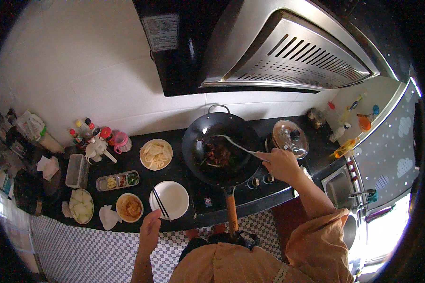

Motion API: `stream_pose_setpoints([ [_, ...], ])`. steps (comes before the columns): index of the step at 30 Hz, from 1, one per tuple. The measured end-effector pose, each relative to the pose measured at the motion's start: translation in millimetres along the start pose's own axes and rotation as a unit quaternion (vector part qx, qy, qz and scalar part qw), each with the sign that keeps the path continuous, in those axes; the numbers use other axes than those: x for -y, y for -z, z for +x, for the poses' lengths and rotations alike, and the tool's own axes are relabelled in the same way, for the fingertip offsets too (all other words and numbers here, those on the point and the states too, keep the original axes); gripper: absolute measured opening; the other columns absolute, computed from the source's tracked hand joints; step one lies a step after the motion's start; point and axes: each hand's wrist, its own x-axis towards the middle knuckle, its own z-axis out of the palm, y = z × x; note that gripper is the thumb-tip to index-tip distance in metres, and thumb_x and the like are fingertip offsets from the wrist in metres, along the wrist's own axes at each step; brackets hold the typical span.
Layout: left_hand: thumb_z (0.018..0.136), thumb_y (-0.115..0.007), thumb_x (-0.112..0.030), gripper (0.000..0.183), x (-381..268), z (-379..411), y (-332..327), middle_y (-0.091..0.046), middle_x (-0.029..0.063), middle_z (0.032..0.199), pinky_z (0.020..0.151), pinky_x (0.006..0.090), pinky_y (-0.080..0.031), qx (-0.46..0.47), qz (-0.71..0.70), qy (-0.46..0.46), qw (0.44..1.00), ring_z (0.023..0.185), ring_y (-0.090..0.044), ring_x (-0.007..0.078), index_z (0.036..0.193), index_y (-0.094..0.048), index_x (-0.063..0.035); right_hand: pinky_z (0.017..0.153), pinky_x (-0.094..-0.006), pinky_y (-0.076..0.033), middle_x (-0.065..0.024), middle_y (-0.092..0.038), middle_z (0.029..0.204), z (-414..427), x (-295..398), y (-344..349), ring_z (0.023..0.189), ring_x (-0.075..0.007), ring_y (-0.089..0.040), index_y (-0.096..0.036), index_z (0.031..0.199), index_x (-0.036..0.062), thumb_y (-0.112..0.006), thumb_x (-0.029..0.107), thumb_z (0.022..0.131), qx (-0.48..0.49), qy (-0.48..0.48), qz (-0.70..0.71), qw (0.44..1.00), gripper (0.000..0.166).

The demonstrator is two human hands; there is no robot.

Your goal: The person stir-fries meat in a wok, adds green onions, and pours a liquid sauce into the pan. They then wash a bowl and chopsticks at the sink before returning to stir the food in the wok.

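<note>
A black wok point(198, 166) with a wooden handle stands on the cooktop, with dark cooked food point(217, 155) and some green pieces at its bottom. My right hand point(278, 163) grips a metal cooking utensil point(239, 146), whose head reaches into the wok near the food. Beside the near left rim of a white bowl point(175, 200) is my left hand point(151, 224), raised with no object visible in it. Black chopsticks point(159, 201) rest across that bowl. Left of the wok lies a plate of pale sliced food point(156, 154).
A small bowl of reddish-brown food point(129, 208), a divided tray of chopped ingredients point(117, 180) and a plate of pale green slices point(81, 207) stand left. Glass lid point(290, 139) lies right of the wok. Range hood point(297, 53) hangs above; a sink point(339, 187) is at right.
</note>
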Motion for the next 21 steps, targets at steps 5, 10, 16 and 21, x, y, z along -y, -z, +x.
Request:
stream_pose_setpoints([
  [5,0.084,-0.044,-0.006,0.029,-3.6,1.5,-1.7,-0.048,0.0112,0.113,0.091,0.0295,-0.035,0.005,0.011,0.0,1.0,0.105,-0.046,0.0182,0.113,-0.046,-0.001,0.055,-0.0341,-0.047,-0.0102,-0.051,0.082,-0.3,12.1,6.3,0.072,-0.024,-0.058,-0.05,0.112,0.0263,-0.052,0.017,0.075,0.045,0.049,-0.063,0.996,0.038],
  [10,0.084,-0.045,-0.006,0.029,3.4,0.7,-0.7,-0.048,0.0116,0.114,0.091,0.0299,-0.035,0.002,-0.002,-0.005,1.0,0.106,-0.046,0.0187,0.113,-0.046,-0.0004,0.056,-0.032,-0.046,-0.0073,-0.05,0.085,5.5,-0.4,-0.8,0.069,-0.0214,-0.057,-0.049,0.115,0.0321,-0.054,0.012,0.073,0.023,0.14,-0.134,0.981,0.047],
  [16,0.085,-0.046,-0.008,0.027,17.7,-5.9,6.1,-0.048,0.0111,0.113,0.091,0.0296,-0.034,-0.026,0.002,-0.021,0.999,0.106,-0.045,0.0182,0.111,-0.048,-0.0006,0.059,-0.0304,-0.048,-0.0065,-0.05,0.089,17.3,-0.1,5.3,0.076,-0.0211,-0.057,-0.055,0.106,0.029,-0.056,0.008,0.069,-0.008,0.181,-0.156,0.971,0.043],
  [21,0.084,-0.049,-0.013,0.025,63.2,0.9,12.6,-0.054,0.0081,0.099,0.081,0.0267,-0.041,-0.073,-0.025,0.031,0.997,0.094,-0.052,0.0157,0.106,-0.052,-0.0016,0.061,-0.0354,-0.048,-0.0087,-0.05,0.088,18.0,-11.6,2.7,0.074,-0.0246,-0.056,-0.053,0.109,0.0296,-0.057,0.01,0.068,0.006,0.162,-0.114,0.98,0.045],
])
